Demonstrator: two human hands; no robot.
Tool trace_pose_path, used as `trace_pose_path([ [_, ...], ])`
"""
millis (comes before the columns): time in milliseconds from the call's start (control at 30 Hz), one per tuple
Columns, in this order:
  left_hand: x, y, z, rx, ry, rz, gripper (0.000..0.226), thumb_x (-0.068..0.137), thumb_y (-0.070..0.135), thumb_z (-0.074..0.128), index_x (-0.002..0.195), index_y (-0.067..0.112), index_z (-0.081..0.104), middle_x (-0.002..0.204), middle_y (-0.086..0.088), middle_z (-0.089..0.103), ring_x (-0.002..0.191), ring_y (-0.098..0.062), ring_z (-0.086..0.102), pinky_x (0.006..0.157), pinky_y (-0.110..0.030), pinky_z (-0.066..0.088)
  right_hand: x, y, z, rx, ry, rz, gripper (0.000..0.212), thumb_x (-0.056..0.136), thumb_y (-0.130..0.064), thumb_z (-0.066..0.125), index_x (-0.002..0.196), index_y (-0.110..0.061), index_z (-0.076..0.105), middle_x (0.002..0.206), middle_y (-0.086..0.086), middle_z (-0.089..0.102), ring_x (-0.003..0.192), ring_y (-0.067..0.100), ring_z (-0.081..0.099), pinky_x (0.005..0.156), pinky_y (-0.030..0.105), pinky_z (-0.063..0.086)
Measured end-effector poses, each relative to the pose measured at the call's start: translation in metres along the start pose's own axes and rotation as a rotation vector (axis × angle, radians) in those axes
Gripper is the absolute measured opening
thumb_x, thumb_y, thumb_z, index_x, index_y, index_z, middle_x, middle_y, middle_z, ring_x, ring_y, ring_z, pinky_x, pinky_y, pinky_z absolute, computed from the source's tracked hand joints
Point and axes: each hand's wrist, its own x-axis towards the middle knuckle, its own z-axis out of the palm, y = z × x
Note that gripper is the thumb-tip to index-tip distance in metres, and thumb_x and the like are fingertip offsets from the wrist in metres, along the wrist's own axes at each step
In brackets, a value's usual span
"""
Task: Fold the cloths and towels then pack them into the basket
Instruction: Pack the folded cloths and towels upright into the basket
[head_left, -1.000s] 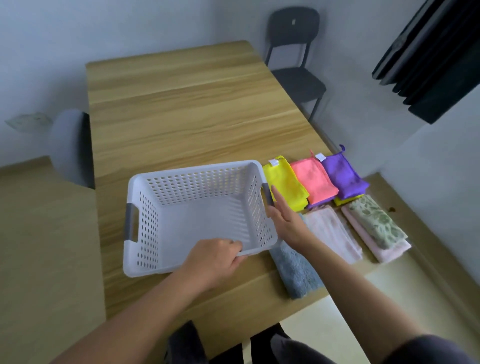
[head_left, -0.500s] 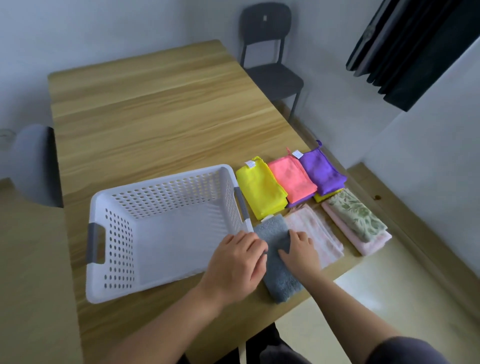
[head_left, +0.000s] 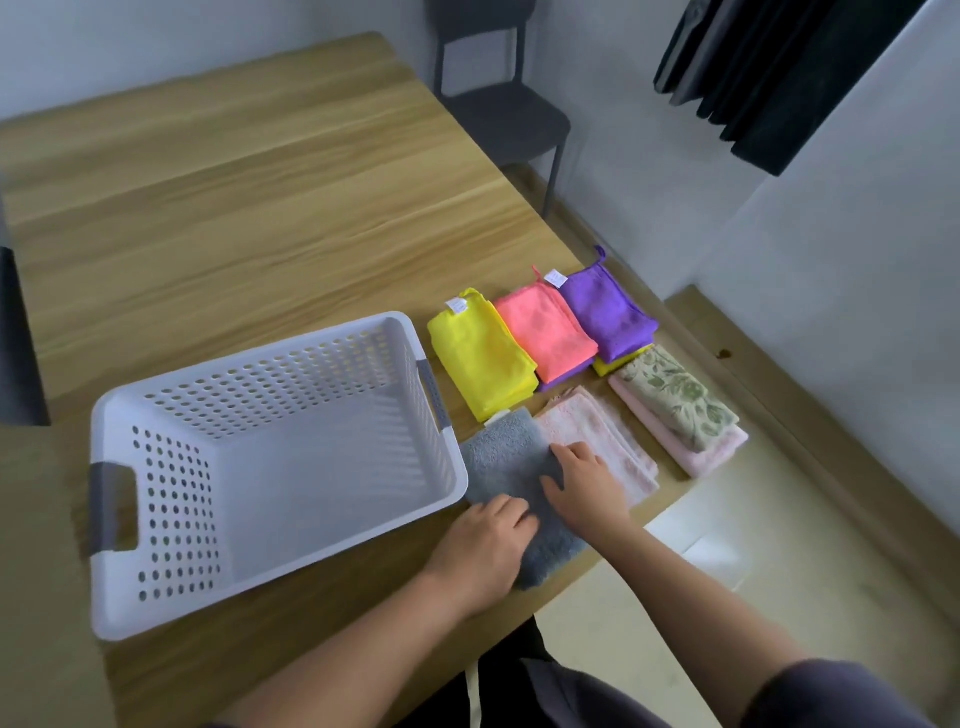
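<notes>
An empty white perforated basket (head_left: 234, 366) with grey handles stands on the wooden table (head_left: 260, 208). Just right of it lies a folded grey towel (head_left: 498, 457). My left hand (head_left: 483, 551) grips the towel's near end with curled fingers. My right hand (head_left: 582, 483) holds its right edge, fingers tucked between it and the folded pale pink towel (head_left: 613, 441). Behind lie folded yellow (head_left: 483, 353), coral (head_left: 545, 332) and purple (head_left: 608, 312) cloths. A floral towel (head_left: 675, 400) is stacked on a pink one (head_left: 711, 452).
The folded cloths sit close to the table's right edge, with floor beyond. A dark chair (head_left: 498, 114) stands at the far right corner, another (head_left: 15, 338) at the left edge. Dark curtains (head_left: 779, 78) hang at top right.
Both hands left the basket and moved right onto the grey towel, then took hold of it. The view has shifted, so the basket now sits further left.
</notes>
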Motion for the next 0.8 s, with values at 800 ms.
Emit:
trace_pose_path([
  [800, 0.0, 0.018, 0.039, -0.586, 0.239, -0.694, 0.054, 0.077, 0.016, 0.069, 0.125, 0.007, 0.047, 0.133, -0.011, 0.041, 0.121, -0.025, 0.044, 0.1, -0.03, 0.037, -0.026, 0.055, 0.006, 0.316, 0.154, 0.61, 0.082, 0.076, -0.044, 0.07, 0.142, -0.019, 0.028, 0.141, 0.01, 0.033, 0.13, 0.032, 0.033, 0.099, 0.045, 0.035],
])
